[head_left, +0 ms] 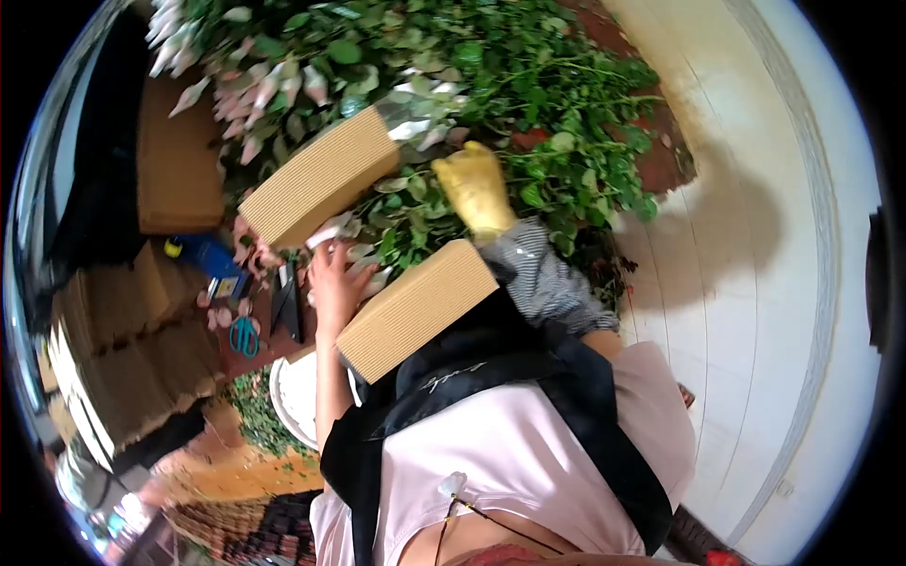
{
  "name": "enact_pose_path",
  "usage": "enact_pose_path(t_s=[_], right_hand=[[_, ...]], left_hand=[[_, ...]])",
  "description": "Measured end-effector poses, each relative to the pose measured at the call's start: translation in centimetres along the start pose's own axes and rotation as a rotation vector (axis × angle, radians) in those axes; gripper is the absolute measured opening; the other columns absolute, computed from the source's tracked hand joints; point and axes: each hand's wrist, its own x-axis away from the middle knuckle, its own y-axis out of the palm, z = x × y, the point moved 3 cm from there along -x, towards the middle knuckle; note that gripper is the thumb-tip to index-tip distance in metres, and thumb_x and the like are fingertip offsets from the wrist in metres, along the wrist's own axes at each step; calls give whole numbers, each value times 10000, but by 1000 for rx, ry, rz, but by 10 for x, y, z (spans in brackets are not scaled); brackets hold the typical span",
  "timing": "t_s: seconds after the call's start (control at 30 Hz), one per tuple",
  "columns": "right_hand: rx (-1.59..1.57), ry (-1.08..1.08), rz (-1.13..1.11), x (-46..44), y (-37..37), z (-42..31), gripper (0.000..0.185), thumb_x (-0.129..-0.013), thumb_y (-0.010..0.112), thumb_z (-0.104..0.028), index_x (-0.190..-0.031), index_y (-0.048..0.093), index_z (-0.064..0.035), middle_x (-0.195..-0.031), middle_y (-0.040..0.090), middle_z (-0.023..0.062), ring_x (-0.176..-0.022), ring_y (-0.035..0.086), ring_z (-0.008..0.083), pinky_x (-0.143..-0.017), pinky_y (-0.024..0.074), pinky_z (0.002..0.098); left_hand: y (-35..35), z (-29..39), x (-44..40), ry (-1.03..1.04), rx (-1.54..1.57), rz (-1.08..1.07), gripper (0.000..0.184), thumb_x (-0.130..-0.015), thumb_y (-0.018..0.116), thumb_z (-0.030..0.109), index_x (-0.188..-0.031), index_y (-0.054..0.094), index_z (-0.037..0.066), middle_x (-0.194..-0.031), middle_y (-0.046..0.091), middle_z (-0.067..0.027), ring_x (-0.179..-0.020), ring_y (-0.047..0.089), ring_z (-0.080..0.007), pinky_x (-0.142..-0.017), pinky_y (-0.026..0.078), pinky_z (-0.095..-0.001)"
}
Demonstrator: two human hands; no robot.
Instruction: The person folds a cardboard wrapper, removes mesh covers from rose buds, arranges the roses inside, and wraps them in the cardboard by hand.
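A long strip of corrugated cardboard is folded, with one panel (321,179) beyond my hands and another panel (418,309) close to my body. Between the panels lie leafy stems and pale wrapped flower heads (328,231). My bare left hand (338,283) has its fingers spread at the flower heads, beside the near panel's left end. My right hand (475,189) wears a yellow glove and a striped sleeve. Its fingers are curled over the green stems (415,222), right of the cardboard; what they hold, if anything, is hidden.
More leafy stems (557,123) cover the table's far side. At the left are teal-handled scissors (244,337), a black-bladed tool (285,307), a blue tool (203,255), stacked cardboard (142,358) and a brown box (177,156). A white bucket (294,396) stands below the table edge.
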Motion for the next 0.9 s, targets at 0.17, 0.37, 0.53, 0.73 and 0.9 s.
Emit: enact_pose_path(t_s=[0.17, 0.37, 0.53, 0.73, 0.9], right_hand=[[-307, 95, 139, 37, 49, 8, 291, -747, 635, -24, -1022, 704, -88, -714, 595, 53, -745, 616, 252, -1036, 416, 431], [-1024, 488, -238, 23, 10, 20, 280, -973, 623, -143, -1237, 646, -53, -1275, 657, 93, -1230, 580, 236, -1090, 400, 376], [-669, 186, -426, -9, -53, 13, 453, -930, 646, -186, -1362, 567, -77, -1373, 591, 135, -1256, 564, 283, -1073, 432, 398], [-985, -251, -1059, -72, -75, -104, 458, -878, 674, -128, -1329, 605, -85, -1196, 680, 108, -1108, 635, 277, -993, 475, 415], [98, -830, -1430, -42, 36, -149, 169, -918, 580, -155, -989, 724, -100, -847, 733, 94, -761, 709, 281, -646, 558, 391]], left_hand=[[0, 0, -5, 6, -2, -20, 522, -757, 829, 270, -1184, 622, 54, -1312, 505, -178, -1175, 509, -410, -970, 407, -510], [-2, 2, 0, 6, -7, -2, 546, -769, 822, 288, -1233, 619, 84, -1289, 513, -174, -1179, 500, -401, -1007, 392, -502], [-34, -17, 22, 17, 23, 52, 512, -800, 778, 184, -1268, 597, 85, -1403, 485, -161, -1279, 468, -376, -1068, 373, -487], [-51, -39, 49, -184, 301, 256, 122, -899, 653, 57, -1017, 664, 28, -965, 657, -145, -884, 630, -347, -757, 501, -408], [-31, -26, 47, -268, 569, 101, 216, -864, 747, 233, -875, 687, 26, -791, 657, -125, -730, 639, -303, -655, 497, -389]])
